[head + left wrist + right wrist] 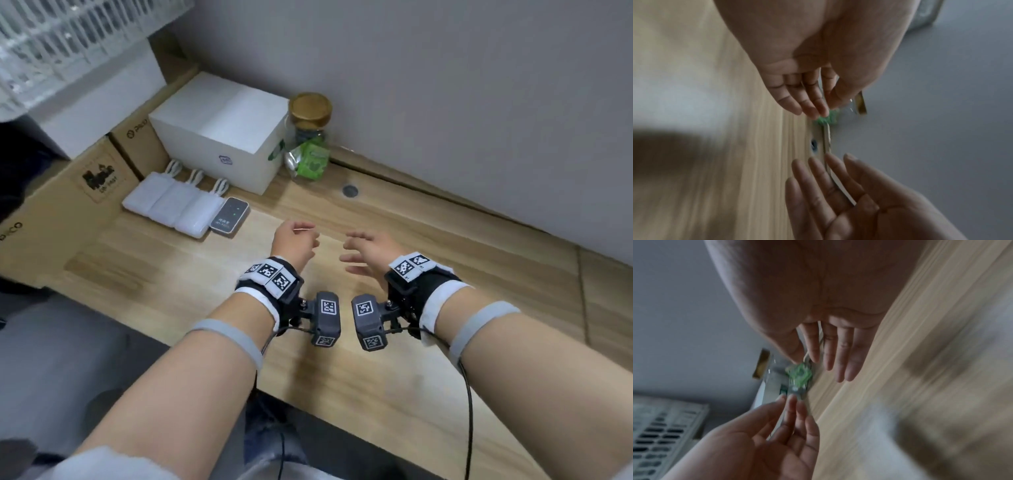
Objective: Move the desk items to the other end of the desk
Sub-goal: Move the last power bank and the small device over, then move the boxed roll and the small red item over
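Note:
Both of my hands hover empty over the middle of the wooden desk (445,260), palms facing each other a short gap apart. The left hand (303,238) has relaxed fingers (809,104), and the right hand (358,251) has its fingers (840,363) spread. Beyond them by the wall stands a glass jar (308,150) with a gold lid and green packets inside, blurred in the wrist views (826,121) (797,374). A white box (219,133) stands left of the jar. Three white power banks (171,202) and a small grey device (229,216) lie in a row at the left.
Brown cardboard boxes (68,192) line the desk's left end, with a white wire basket (51,41) above them. The grey wall (445,102) runs along the back edge. A round cable hole (350,191) sits near the wall behind the hands.

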